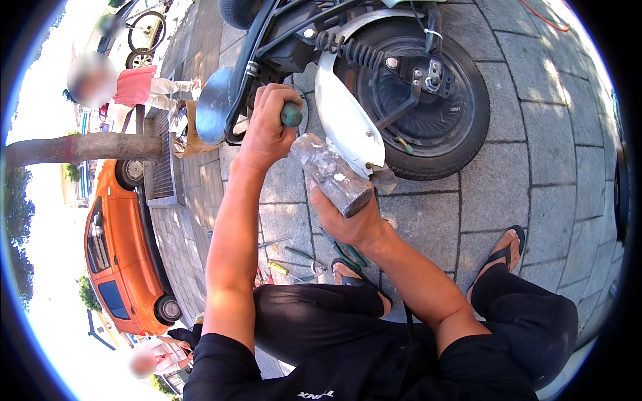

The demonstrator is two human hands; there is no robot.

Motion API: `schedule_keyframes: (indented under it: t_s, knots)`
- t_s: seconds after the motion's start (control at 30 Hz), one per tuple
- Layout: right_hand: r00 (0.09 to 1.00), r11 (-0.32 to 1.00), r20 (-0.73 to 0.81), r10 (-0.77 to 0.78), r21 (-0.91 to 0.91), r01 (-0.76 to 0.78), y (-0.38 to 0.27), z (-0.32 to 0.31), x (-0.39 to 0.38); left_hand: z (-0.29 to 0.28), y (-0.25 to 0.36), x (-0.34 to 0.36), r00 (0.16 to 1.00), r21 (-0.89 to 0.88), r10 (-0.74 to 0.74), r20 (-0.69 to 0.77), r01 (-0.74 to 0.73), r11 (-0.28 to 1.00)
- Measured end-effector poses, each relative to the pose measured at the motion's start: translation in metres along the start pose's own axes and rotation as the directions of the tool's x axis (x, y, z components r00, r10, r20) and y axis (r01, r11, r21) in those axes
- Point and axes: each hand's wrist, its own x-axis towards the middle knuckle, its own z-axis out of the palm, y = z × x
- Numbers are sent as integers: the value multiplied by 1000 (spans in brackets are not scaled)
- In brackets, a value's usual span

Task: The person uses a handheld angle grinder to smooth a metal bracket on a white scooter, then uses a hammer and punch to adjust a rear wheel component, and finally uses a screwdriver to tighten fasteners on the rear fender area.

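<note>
My left hand [271, 123] is closed around a green-handled tool [291, 114], with the rounded handle end poking out of the fist. Its working end is hidden. A hammer [331, 172] with a worn, paint-spotted grey head is in my right hand [354, 217]; the fingers wrap its handle behind the head. The hammer head is close to the green handle and overlaps the silver fender [348, 123] in view. Beyond both hands is a scooter's black wheel [421, 100], with a coil-spring shock absorber [354, 52] beside it.
Near my sandalled foot, a yellow-handled screwdriver [286, 272], green-handled pliers [349, 255] and other tools lie on grey paving. A cardboard box [190, 130] stands at the left near a tree trunk [87, 148]. An orange car [120, 250] and two people are farther off.
</note>
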Motion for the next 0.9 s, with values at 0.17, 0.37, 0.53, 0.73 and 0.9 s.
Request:
schedule_keyframes:
  t_s: [0.17, 0.37, 0.53, 0.73, 0.9]
  knots:
    - [998, 999, -42, 40, 35, -39, 0, 0, -2, -1, 3, 2, 1000, -3, -2, 0, 2, 1000]
    - [999, 999, -46, 20, 29, -19, 4, 0, -2, -2, 2, 1, 1000, 26, 10, 1, -10, 1000]
    - [999, 1000, -42, 2, 9, -1, 1, -1, 1, -2, 3, 1, 1000, 28, 11, 5, -11, 1000]
    - [998, 999, -58, 37, 34, -35, 3, 0, 0, -3, 8, 4, 1000, 13, 5, -4, -5, 1000]
    - [997, 1000, -75, 17, 8, -17, 0, -1, 2, -3, 13, 6, 1000, 13, 6, 3, -6, 1000]
